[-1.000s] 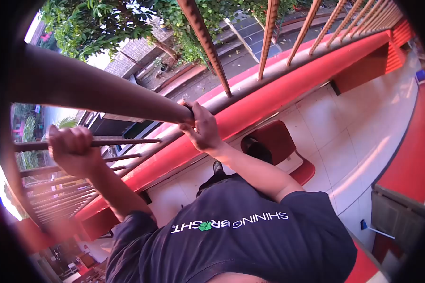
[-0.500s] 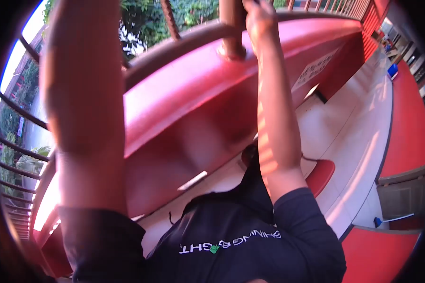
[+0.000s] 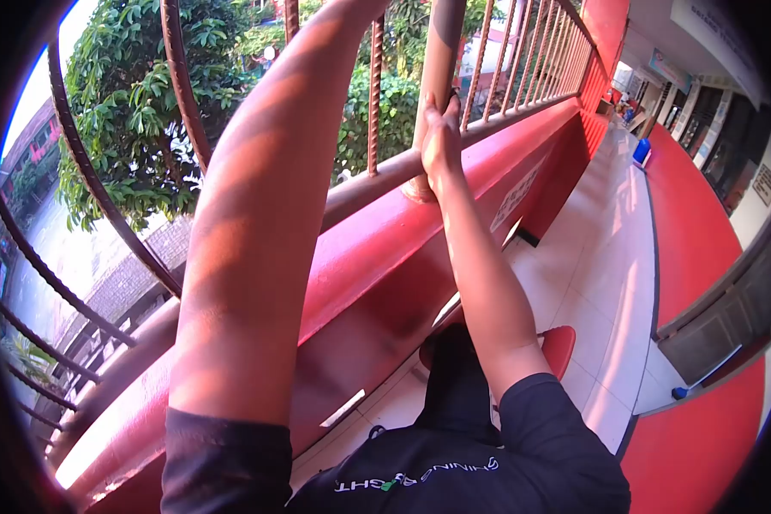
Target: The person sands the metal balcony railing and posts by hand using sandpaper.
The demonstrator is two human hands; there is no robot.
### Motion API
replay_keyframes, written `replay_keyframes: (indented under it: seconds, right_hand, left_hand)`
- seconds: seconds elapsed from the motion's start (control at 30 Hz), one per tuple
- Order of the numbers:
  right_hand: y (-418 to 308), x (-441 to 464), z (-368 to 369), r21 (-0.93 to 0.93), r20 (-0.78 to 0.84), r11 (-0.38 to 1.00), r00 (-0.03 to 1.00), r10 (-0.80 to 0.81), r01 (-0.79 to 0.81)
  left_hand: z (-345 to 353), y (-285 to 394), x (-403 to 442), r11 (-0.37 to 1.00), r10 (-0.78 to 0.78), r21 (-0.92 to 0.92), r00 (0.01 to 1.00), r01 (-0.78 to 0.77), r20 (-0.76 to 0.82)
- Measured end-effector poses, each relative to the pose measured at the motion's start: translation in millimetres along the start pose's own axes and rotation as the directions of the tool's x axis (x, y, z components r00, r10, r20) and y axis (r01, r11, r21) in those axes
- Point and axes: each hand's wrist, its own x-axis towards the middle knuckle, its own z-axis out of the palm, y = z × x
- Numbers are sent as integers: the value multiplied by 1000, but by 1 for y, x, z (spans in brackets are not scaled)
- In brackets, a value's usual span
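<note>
My right hand is at the lower part of a round brown railing post, its fingers closed against the post just above the red ledge. A small dark patch shows by the fingertips, too small to name. My left arm reaches up across the railing and leaves the top of the view, so the left hand is hidden. Twisted metal bars stand between the two arms, above a brown bottom rail.
A red seat is beside my right elbow. A tiled walkway runs along the low red wall, with red panels on its far side. A blue-ended stick lies at right. Trees grow beyond the bars.
The view has tilted up, showing more of the railing and trees. My right hand now appears lower on the post, closer to the ledge. The left arm has swung toward the right.
</note>
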Motion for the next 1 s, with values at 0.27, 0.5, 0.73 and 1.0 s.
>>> replay_keyframes:
  seconds: [0.27, 0.5, 0.73, 1.0]
  right_hand:
    - [-17, 0, 1, -548, 315, 569, 782, -538, 613]
    - [-92, 104, 33, -594, 362, 376, 653, -665, 711]
    - [-97, 114, 27, -599, 454, 220, 553, -698, 770]
    - [-130, 145, 54, -780, 416, -50, 456, -787, 624]
  left_hand:
    - [3, -13, 9, 900, -93, -408, 983, 152, 160]
    - [16, -25, 17, 920, 10, -391, 998, 12, 56]
    - [4, -1, -2, 960, 30, -274, 997, -47, -67]
    - [13, -13, 3, 942, 112, -300, 982, -153, -150]
